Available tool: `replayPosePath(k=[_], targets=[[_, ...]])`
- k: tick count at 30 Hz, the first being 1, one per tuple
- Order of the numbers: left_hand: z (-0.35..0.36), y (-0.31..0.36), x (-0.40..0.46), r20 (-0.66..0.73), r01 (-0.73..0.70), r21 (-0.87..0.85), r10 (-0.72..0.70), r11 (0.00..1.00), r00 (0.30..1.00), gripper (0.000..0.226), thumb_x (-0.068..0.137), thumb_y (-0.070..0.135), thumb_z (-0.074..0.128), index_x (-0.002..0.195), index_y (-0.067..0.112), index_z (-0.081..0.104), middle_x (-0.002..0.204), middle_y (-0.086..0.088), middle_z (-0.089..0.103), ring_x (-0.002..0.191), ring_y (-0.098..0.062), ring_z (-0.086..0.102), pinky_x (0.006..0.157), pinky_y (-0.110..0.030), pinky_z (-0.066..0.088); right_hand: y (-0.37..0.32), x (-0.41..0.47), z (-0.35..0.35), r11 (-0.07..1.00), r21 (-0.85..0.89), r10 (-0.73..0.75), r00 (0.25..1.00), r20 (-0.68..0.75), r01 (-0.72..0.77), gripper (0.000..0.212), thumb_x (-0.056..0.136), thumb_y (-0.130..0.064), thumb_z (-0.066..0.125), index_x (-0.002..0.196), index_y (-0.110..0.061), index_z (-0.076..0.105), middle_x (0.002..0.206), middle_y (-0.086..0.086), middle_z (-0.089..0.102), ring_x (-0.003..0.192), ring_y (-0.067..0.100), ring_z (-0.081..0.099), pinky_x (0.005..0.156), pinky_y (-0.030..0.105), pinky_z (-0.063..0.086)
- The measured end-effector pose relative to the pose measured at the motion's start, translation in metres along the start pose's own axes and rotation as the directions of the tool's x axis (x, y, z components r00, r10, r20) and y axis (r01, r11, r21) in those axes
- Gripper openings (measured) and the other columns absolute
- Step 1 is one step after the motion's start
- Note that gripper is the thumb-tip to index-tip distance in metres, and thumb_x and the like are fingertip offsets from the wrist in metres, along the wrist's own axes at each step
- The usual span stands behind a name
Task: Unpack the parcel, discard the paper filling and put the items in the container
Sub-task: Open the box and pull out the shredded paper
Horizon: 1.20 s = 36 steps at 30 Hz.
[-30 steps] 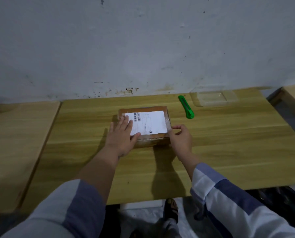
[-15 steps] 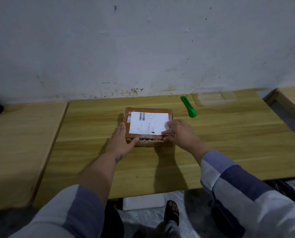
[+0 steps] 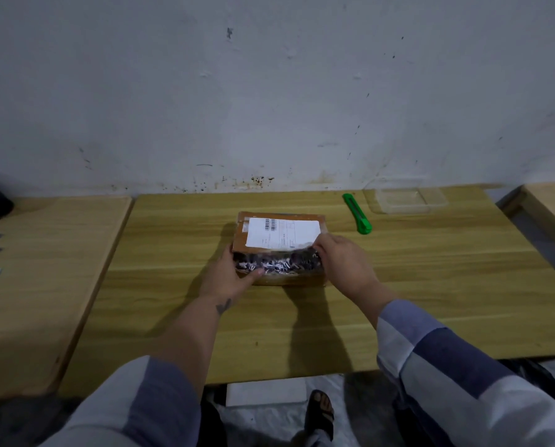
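**Inspector:** Nearest first. The left hand (image 3: 229, 279) braces the parcel (image 3: 279, 248) at its near-left corner, thumb lying along the front face, fingers round the left side. The right hand (image 3: 343, 262) has its fingers curled on the near edge of the top flap, which stands raised enough to show shredded paper filling (image 3: 276, 264) in the gap.

**Assistant:** Where does the parcel stand?

**Inspector:** Near the middle of the bench (image 3: 431, 301), somewhat toward its far edge. Past it to the right lies a green utility knife (image 3: 356, 214), apart from the box. The clear container (image 3: 405, 200) sits at the far-right corner, against the wall.

**Assistant:** Risks?

**Inspector:** In my judgement, three. The flap looks partly held by tape; a hard pull could tear the card or jerk the box out of the left hand's brace. Loose shreds packed to the brim would likely spill across the bench if the flap snaps open. And the items are hidden under the filling, so small ones could be discarded with it.

**Assistant:** The knife?

**Inspector:** Blade state cannot be told from here; reach for it with care.
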<state>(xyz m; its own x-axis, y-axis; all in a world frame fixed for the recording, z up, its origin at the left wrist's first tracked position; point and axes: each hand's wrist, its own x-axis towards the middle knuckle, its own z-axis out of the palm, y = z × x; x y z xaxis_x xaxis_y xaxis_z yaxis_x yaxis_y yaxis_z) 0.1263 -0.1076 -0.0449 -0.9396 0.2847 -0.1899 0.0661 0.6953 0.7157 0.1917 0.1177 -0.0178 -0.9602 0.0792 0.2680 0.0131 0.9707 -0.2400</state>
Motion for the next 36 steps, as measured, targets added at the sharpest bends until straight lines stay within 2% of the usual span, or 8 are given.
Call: replayPosePath(k=[3,8,11,13,19,24,29,36], targets=[[-0.001,0.005,0.001,-0.060,-0.023,0.030,0.024,0.999,0.998,0.080,0.074,0.051,0.072,0.136,0.016,0.036,0.134,-0.008,0.053,0.121,-0.030,0.052,0.094,-0.046,0.049,-0.001,0.008,-0.009,0.998,0.066,-0.014,0.992,-0.125,0.022,0.014,0.094,-0.015,0.050,0.096,-0.006,0.060,0.098,0.013,0.066,0.073,0.035,0.059,0.051,0.032,0.035],[-0.009,0.033,0.006,-0.284,-0.121,0.035,0.126,0.992,0.950,0.080,0.086,0.054,0.055,0.150,0.024,0.018,0.135,-0.007,0.054,0.117,-0.030,0.054,0.089,-0.046,0.051,-0.002,0.014,-0.009,0.966,0.257,0.070,0.958,-0.277,0.004,0.015,0.094,-0.017,0.053,0.098,-0.008,0.065,0.103,0.009,0.060,0.077,0.026,0.060,0.060,0.031,0.046],[-0.019,0.047,0.012,-0.360,-0.091,0.019,0.091,0.996,0.929,0.055,0.094,0.050,0.040,0.144,0.030,0.032,0.109,0.001,0.065,0.064,-0.014,0.058,0.048,-0.027,0.043,0.001,0.019,-0.008,0.920,0.391,0.153,0.950,-0.273,-0.035,0.020,0.094,-0.016,0.053,0.112,-0.010,0.058,0.110,0.008,0.059,0.091,0.023,0.060,0.074,0.035,0.051],[-0.025,0.054,0.020,-0.388,-0.079,0.015,0.079,0.997,0.918,0.047,0.096,0.049,0.037,0.139,0.031,0.040,0.087,0.001,0.066,0.049,-0.009,0.045,0.039,-0.021,0.027,0.006,0.026,-0.009,0.880,0.468,0.219,0.941,-0.258,-0.077,0.021,0.094,-0.011,0.053,0.115,-0.013,0.052,0.110,0.007,0.059,0.097,0.024,0.060,0.079,0.038,0.053],[-0.027,0.068,0.065,-0.479,-0.102,0.030,0.104,0.994,0.871,0.053,0.095,0.042,0.048,0.144,0.033,0.031,0.135,0.002,0.056,0.112,-0.020,0.059,0.071,-0.026,0.045,0.020,0.082,-0.020,0.813,0.572,0.313,0.911,-0.268,-0.111,0.025,0.091,-0.002,0.053,0.111,-0.017,0.053,0.092,-0.003,0.058,0.085,0.020,0.061,0.067,0.038,0.053],[-0.027,0.078,0.105,-0.464,-0.090,0.126,0.139,0.988,0.875,0.082,0.091,0.029,0.058,0.150,0.037,0.001,0.132,-0.003,0.054,0.102,-0.018,0.058,0.064,-0.025,0.042,0.038,0.129,-0.012,0.783,0.609,0.323,0.918,-0.230,-0.123,0.036,0.091,-0.004,0.055,0.125,-0.017,0.055,0.099,-0.003,0.059,0.083,0.017,0.060,0.072,0.034,0.054],[-0.025,0.071,0.136,-0.423,-0.116,0.136,0.164,0.984,0.891,0.075,0.092,0.027,0.057,0.149,0.039,0.010,0.122,-0.002,0.051,0.092,-0.007,0.046,0.069,-0.023,0.041,0.057,0.155,0.007,0.792,0.587,0.302,0.944,-0.135,-0.169,0.049,0.092,-0.009,0.055,0.139,-0.018,0.044,0.124,0.003,0.060,0.086,0.015,0.059,0.080,0.026,0.047],[-0.016,0.063,0.149,-0.369,-0.102,0.093,0.130,0.990,0.920,0.064,0.093,0.025,0.056,0.148,0.034,0.023,0.144,-0.004,0.040,0.129,-0.021,0.041,0.104,-0.032,0.040,0.069,0.170,0.021,0.811,0.550,0.275,0.959,-0.063,-0.197,0.049,0.093,-0.014,0.055,0.141,-0.018,0.042,0.126,0.009,0.059,0.089,0.022,0.060,0.079,0.026,0.043]])
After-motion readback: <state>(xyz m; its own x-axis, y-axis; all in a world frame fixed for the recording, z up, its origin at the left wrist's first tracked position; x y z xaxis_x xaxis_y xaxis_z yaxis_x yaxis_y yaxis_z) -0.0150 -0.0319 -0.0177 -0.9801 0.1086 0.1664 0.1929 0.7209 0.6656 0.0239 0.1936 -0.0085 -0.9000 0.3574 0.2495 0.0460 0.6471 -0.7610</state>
